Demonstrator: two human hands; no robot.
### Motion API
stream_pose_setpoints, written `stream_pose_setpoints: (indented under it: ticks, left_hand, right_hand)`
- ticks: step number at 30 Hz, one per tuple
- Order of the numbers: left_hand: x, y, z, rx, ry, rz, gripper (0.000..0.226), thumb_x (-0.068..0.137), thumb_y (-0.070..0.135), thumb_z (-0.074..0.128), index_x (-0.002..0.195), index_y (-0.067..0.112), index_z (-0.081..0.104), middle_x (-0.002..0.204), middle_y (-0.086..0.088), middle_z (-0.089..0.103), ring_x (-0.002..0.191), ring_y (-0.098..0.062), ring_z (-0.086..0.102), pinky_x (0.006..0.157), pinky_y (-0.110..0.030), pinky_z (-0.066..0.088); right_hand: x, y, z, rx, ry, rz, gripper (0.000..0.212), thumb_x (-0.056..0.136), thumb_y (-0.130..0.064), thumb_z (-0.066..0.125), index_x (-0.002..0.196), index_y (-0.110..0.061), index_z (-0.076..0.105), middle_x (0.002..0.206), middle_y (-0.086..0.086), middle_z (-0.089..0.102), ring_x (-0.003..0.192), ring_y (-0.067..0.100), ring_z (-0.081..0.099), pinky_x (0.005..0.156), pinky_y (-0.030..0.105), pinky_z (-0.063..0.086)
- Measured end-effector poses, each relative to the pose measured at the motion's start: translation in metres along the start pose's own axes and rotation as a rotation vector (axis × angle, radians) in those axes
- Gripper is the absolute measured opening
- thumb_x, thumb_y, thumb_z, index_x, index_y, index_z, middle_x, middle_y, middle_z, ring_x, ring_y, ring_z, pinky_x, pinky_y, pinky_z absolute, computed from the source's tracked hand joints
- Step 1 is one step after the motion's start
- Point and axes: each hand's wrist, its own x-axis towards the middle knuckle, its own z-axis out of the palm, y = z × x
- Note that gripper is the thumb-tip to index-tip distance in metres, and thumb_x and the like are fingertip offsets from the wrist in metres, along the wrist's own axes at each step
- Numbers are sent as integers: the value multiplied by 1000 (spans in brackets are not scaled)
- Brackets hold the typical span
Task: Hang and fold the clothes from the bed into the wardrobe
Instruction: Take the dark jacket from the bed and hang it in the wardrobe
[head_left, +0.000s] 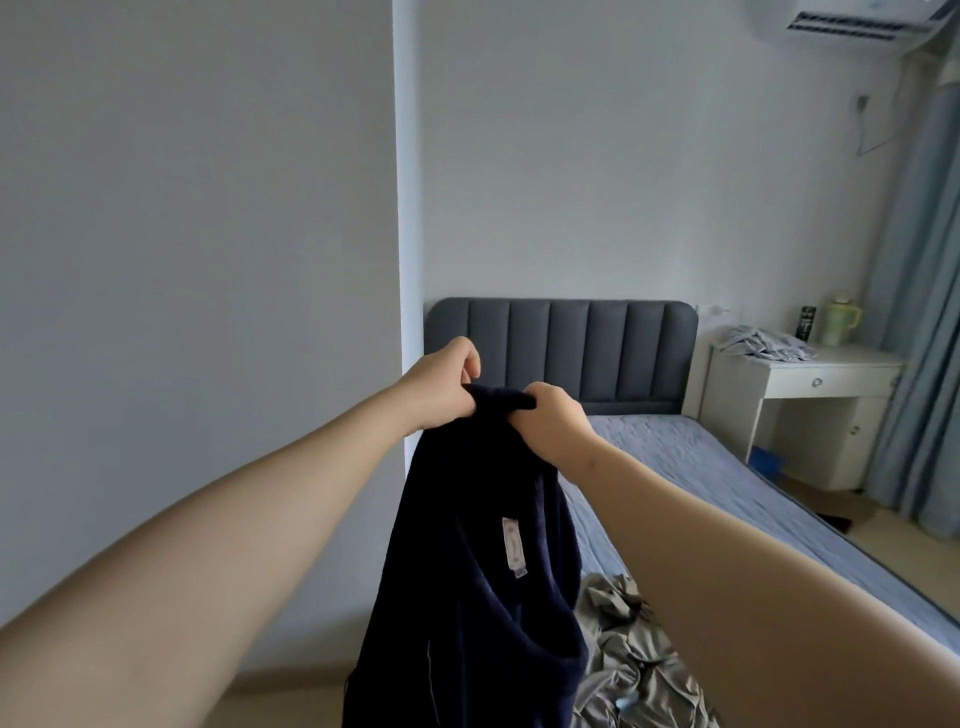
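Note:
A dark navy garment (467, 597) hangs in the air in front of me, a small white label showing on its inside. My left hand (441, 384) and my right hand (550, 421) both grip its top edge, close together, at about headboard height. Below it, a crumpled grey-green garment (628, 654) lies on the bed (701, 467), which has a blue-grey quilted cover. No wardrobe is in view.
A dark grey padded headboard (561, 353) stands against the back wall. A white bedside desk (810, 384) at the right carries a pile of light cloth (763, 343), a dark can and a green kettle. Blue curtains (919, 312) hang at the far right.

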Motion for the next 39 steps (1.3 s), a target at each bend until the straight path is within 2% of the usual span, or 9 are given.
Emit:
stream_pose_setpoints:
  ticks: [7,15,19,22,25,28,31,36,39]
  left_hand:
    - [2,-24,15,300,170,-43,22,76,-5,37,88,14,37,85,-1,39,74,-24,42,57,-28,32]
    - [6,-51,6,511,-88,-327,26,75,2,38,93,3,57,116,-21,55,93,-34,59,58,-27,36]
    - [-7,-76,-12,584,-61,-493,19,81,5,41,94,7,54,101,-12,59,83,-27,55,68,-27,44]
    - [-10,-73,-18,399,39,-638,14,78,6,40,81,4,54,77,-10,59,64,-25,60,59,-26,50]
    - [-16,-62,-11,-144,84,-832,16,85,-1,38,82,-4,54,71,-19,60,57,-29,61,56,-40,55]
    - [-24,-56,-4,-582,203,-948,11,91,-4,41,86,-4,51,87,-20,58,83,-38,62,65,-43,53]
    - [-30,-55,-6,-865,359,-949,22,91,-1,49,113,1,52,113,-17,53,112,-33,53,72,-38,49]
    - [-48,-58,-19,-904,374,-913,40,86,0,58,125,3,50,121,-14,54,115,-30,53,92,-39,46]
    - [-68,-72,-28,-742,467,-870,30,81,-7,56,109,6,59,107,-14,57,98,-29,55,84,-36,47]
  right_hand:
    - [1,-2,-14,92,200,91,11,86,-14,39,76,-18,43,76,1,52,71,21,51,68,35,44]
    - [5,25,-65,122,495,238,18,86,-9,35,99,-17,45,74,-4,43,79,24,46,74,33,39]
    - [-1,51,-90,111,588,318,28,86,-7,35,109,-13,49,84,3,45,76,25,44,69,29,34]
    - [-3,57,-87,103,553,330,27,86,-7,35,108,-14,49,75,-1,45,65,19,45,60,27,33]
    - [-3,58,-81,132,504,331,24,86,-5,35,103,-14,50,73,-1,44,65,18,44,57,26,33]
    - [-6,57,-78,119,460,317,18,86,-5,37,96,-15,49,74,0,45,71,21,44,64,26,33]
    - [-11,56,-74,141,423,308,16,87,-7,38,98,-16,48,79,3,47,66,18,44,62,26,33]
    - [-17,54,-42,205,327,314,22,90,-9,39,106,-13,53,93,8,54,72,20,47,66,28,37]
    - [-22,51,-17,192,275,278,19,90,-8,39,101,-12,54,108,15,59,85,25,48,74,30,37]
